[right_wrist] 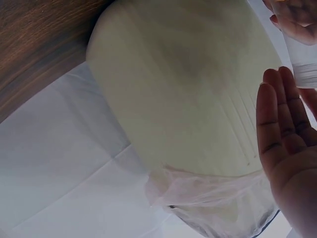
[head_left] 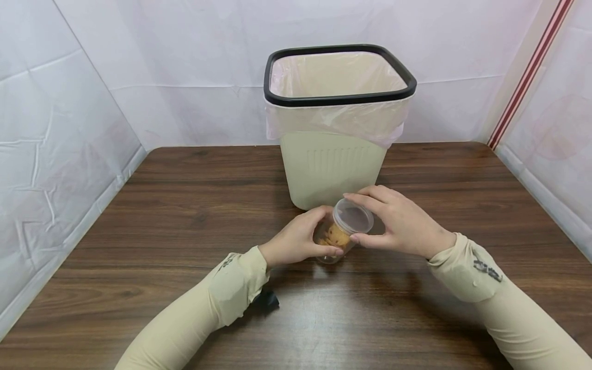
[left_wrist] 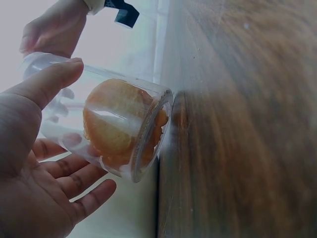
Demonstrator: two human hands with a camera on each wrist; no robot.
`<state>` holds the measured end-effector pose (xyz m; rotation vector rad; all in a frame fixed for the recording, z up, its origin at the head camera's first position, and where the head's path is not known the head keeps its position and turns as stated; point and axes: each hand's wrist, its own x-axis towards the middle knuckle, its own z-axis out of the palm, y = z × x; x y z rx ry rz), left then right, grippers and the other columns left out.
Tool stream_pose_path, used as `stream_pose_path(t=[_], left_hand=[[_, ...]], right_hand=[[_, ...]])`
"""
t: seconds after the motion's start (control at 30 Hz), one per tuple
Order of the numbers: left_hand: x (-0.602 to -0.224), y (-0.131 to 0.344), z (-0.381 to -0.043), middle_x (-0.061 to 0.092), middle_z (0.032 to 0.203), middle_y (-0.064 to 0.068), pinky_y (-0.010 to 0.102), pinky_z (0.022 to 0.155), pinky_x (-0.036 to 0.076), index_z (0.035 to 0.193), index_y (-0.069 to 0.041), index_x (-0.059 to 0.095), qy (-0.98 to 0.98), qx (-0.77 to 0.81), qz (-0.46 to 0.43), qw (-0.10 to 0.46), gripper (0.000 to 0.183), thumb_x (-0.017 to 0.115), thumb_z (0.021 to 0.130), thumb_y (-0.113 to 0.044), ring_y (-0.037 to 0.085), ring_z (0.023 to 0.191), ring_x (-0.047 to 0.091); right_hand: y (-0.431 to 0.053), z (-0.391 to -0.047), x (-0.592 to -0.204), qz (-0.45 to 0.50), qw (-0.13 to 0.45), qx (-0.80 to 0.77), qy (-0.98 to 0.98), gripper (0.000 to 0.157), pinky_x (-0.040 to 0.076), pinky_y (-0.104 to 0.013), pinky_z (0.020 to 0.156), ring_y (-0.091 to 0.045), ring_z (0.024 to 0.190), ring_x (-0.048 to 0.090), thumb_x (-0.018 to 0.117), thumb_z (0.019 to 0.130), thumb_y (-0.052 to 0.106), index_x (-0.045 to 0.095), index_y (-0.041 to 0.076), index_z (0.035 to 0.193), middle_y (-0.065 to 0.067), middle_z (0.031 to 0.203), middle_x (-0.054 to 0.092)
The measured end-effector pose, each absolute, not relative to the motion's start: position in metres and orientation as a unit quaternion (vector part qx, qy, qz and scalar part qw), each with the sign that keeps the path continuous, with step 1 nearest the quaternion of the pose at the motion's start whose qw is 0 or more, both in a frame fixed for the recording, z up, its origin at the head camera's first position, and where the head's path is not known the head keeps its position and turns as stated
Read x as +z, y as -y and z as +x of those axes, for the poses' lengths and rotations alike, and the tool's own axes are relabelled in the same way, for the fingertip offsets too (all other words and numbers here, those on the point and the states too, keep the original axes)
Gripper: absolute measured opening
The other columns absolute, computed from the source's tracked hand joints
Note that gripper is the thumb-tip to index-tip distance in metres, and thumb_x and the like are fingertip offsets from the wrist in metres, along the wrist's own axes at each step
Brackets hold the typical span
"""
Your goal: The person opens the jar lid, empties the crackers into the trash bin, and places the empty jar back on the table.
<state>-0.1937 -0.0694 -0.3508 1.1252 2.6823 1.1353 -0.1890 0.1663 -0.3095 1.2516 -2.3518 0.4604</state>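
A clear plastic jar [head_left: 327,258] with round golden cookies [left_wrist: 115,119] inside leans slightly, its base close to the tabletop. Around its body my left hand [head_left: 300,237] curves, thumb on the near side and fingers on the far side. A translucent round lid [head_left: 353,216] sits on top of the jar. My right hand [head_left: 396,220] holds the lid by its rim, thumb at the near edge and fingertips at the far edge. In the right wrist view, the right hand's fingers [right_wrist: 268,114] extend towards the lid end of the jar.
Just behind the jar stands a cream trash bin [head_left: 333,169] with a black rim [head_left: 339,98] and a pale pink liner bag [head_left: 337,121]. The brown wooden table [head_left: 199,205] spreads to both sides. White sheeting [head_left: 185,67] hangs at the back and sides.
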Motion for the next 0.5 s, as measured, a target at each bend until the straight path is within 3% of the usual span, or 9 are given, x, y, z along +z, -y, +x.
stream_pose_path(t=[0.17,0.3,0.5], left_hand=[[-0.3509,0.0692,-0.1933,0.061,0.118,0.003,0.031,0.092,0.048,0.130,-0.007,0.050,-0.864,0.350,0.361,0.000,0.066,0.081,0.076,-0.030,0.013,0.104,0.058],[-0.3506,0.0691,-0.1930,0.061,0.118,0.004,0.031,0.090,0.049,0.130,-0.007,0.050,-0.866,0.342,0.365,-0.007,0.066,0.081,0.077,-0.031,0.014,0.104,0.058],[-0.3505,0.0688,-0.1932,0.062,0.116,0.003,0.029,0.089,0.048,0.128,-0.007,0.051,-0.865,0.342,0.366,-0.010,0.064,0.081,0.076,-0.031,0.013,0.102,0.058]], right_hand=[[-0.1633,-0.1867,-0.3096,0.429,0.251,0.148,0.855,0.071,0.051,-0.039,0.078,-0.021,0.090,0.061,0.051,0.088,0.065,0.060,0.006,0.125,-0.008,0.106,0.063],[-0.1614,-0.1846,-0.3099,0.403,0.273,0.134,0.863,0.082,0.051,-0.040,0.076,-0.024,0.087,0.062,0.033,0.089,0.074,0.061,0.004,0.122,-0.009,0.102,0.064],[-0.1593,-0.1819,-0.3113,0.373,0.283,0.128,0.875,0.082,0.052,-0.039,0.071,-0.024,0.083,0.061,0.037,0.085,0.077,0.063,0.006,0.119,-0.008,0.096,0.063]])
